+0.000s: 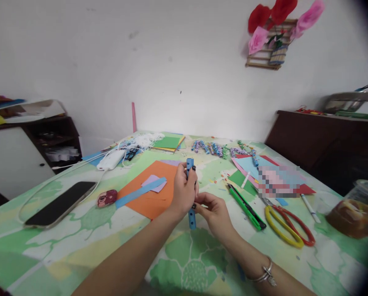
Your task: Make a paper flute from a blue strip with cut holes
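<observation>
A narrow blue paper piece with dark dots (192,220) stands roughly upright between my hands over the middle of the table. My left hand (184,189) is wrapped round its upper part, with the top end showing above the fingers. Lower down, my right hand (213,211) pinches it between thumb and fingertips, and the bottom end sticks out below. Whether it is a flat strip or a rolled tube I cannot tell. Beside my left hand lie orange paper (159,174), a small lilac paper piece (155,183) and a plain blue strip (141,192).
On the right are a green cutter (247,207), scissors (284,226), coloured papers (244,164) and a plastic cup of brown liquid (350,211). Patterned paper curls (216,149) lie at the back. A phone (60,204), white cable and power bank (111,159) occupy the left.
</observation>
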The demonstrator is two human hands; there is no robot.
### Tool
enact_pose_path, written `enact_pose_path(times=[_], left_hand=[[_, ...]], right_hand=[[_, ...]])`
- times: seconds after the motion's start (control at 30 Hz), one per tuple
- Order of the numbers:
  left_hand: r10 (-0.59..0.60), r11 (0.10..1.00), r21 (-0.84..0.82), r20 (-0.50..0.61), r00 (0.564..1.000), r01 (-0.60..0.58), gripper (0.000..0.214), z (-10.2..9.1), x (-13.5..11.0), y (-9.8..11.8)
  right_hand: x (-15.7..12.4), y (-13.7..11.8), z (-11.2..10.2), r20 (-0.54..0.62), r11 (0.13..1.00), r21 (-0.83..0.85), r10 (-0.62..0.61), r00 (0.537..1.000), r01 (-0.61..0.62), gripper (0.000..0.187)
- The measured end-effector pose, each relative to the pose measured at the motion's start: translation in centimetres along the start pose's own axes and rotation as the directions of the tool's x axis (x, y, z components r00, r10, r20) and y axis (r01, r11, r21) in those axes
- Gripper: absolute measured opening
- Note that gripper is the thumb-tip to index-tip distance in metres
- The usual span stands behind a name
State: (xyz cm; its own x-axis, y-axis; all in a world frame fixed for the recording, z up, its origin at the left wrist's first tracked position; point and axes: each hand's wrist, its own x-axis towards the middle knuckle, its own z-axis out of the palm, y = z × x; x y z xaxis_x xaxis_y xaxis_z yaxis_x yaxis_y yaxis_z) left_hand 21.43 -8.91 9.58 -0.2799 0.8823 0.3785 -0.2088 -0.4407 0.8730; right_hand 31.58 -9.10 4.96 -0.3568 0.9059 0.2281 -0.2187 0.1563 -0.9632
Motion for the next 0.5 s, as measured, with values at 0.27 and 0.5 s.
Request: enact_pose_path(times=[0.27, 0.5], left_hand=[[-0.007, 0.995, -0.101, 0.099, 0.995, 0.017, 0.030, -0.2, 0.2, 0.6], [0.012, 0.977, -0.212, 0.150, 0.989, 0.020, 0.024, -0.2, 0.4, 1.2]], right_hand=[[0.0, -0.1, 0.2, 0.062, 0.999, -0.020, -0.036, 0.997, 0.037, 0.015], [0.0, 0.0, 0.1, 0.086, 0.998, -0.014, -0.057, 0.995, 0.058, 0.013]])
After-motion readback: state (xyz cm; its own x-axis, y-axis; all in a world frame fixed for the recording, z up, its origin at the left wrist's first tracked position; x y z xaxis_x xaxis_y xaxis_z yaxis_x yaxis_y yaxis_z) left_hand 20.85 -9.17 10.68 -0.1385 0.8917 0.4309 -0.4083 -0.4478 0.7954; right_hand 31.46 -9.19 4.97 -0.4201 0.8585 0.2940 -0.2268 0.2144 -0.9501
